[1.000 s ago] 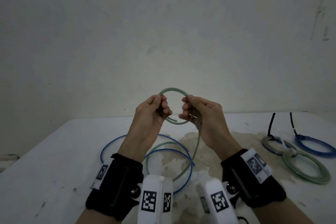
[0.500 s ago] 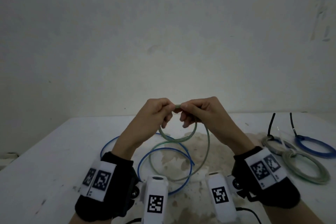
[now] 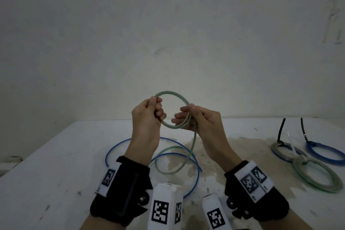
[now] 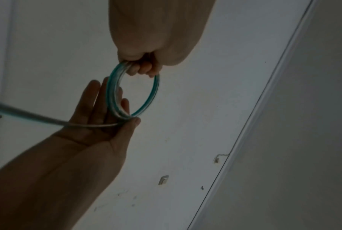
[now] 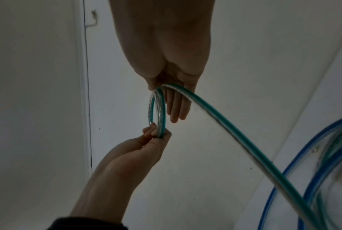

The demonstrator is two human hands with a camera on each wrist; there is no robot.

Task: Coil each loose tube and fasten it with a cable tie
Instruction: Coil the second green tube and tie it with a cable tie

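Observation:
A clear green-striped tube [image 3: 171,92] is wound into a small coil of about two turns, held up above the white table [image 3: 56,155]. My left hand [image 3: 155,106] grips the coil's left side with curled fingers [image 4: 144,68]. My right hand [image 3: 186,115] pinches the right side between thumb and nearly straight fingers [image 4: 91,99]. From the right hand the tube's tail [image 5: 225,129] drops to a loose loop [image 3: 168,162] on the table. The wrist views show the coil [image 5: 160,109] spanning both hands.
A loose blue tube [image 3: 194,173] lies looped on the table under the hands, crossing the green loop. At the right lie tied coils: a grey-green one [image 3: 315,175], a blue one [image 3: 324,153] and a third [image 3: 285,151], with black cable ties [image 3: 281,129] sticking up. A wall stands behind.
Half a second ago both hands met at the top of a hanging loop. They have since moved apart and now hold the coil upright between them.

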